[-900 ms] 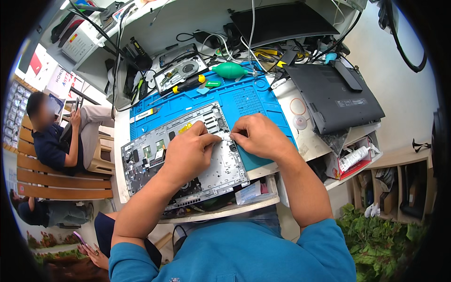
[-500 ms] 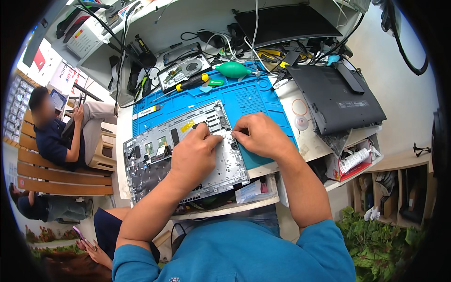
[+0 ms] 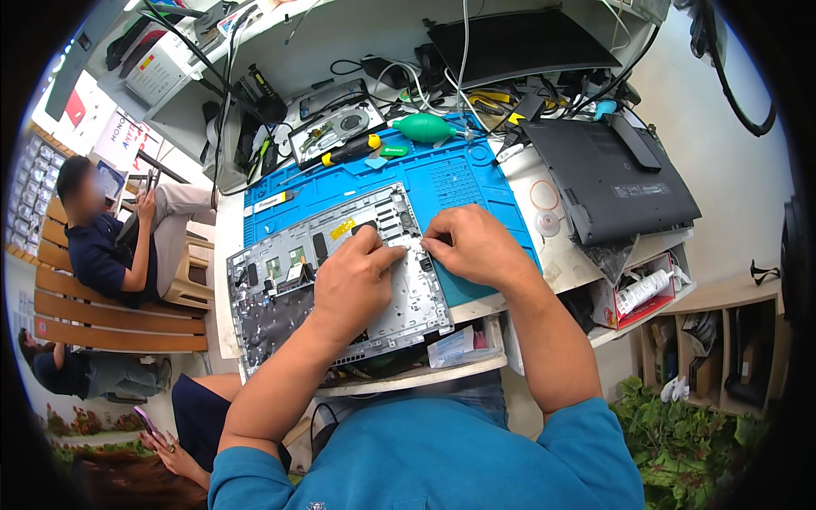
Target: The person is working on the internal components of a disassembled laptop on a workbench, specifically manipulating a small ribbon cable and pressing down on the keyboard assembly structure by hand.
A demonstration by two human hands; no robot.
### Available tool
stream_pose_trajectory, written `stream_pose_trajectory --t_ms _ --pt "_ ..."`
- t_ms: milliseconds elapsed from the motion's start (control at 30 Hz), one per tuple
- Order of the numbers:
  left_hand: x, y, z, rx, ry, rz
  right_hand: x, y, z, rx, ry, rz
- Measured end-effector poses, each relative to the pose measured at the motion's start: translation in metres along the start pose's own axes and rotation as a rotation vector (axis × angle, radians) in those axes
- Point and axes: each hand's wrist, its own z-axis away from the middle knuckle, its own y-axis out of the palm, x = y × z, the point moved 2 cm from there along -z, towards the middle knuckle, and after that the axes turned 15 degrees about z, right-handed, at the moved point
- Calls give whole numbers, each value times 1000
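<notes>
Silvery, hole-studded flat chassis [image 3: 412, 302] partly over a grooved blue mat [image 3: 459, 178]

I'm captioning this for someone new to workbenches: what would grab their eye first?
Likely the bright blue mat mid-picture, with a green bulb at its far edge. Nearer, the left hand and right hand are close together over a silver laptop chassis lying partly on the mat. To the right sits a black laptop base.

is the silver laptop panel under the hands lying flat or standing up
Lying flat: the silver laptop panel shows its broad face to the camera above, its far edge over the blue mat.
</notes>
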Motion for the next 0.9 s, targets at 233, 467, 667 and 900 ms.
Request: stream_pose_trajectory --t_ms 233,467,667,900 --pt "-1 2 0 -13 8 -18 -1 1 0 -1 -1 1" --pt "-1 -3 -5 38 17 -65 -1 1 0 2 -7 8" --pt "-4 1 -5 29 37 -89 1 0 0 -1 -3 -6" --pt "6 1 -8 47 130 -74 -1 2 0 -11 -14 -1"
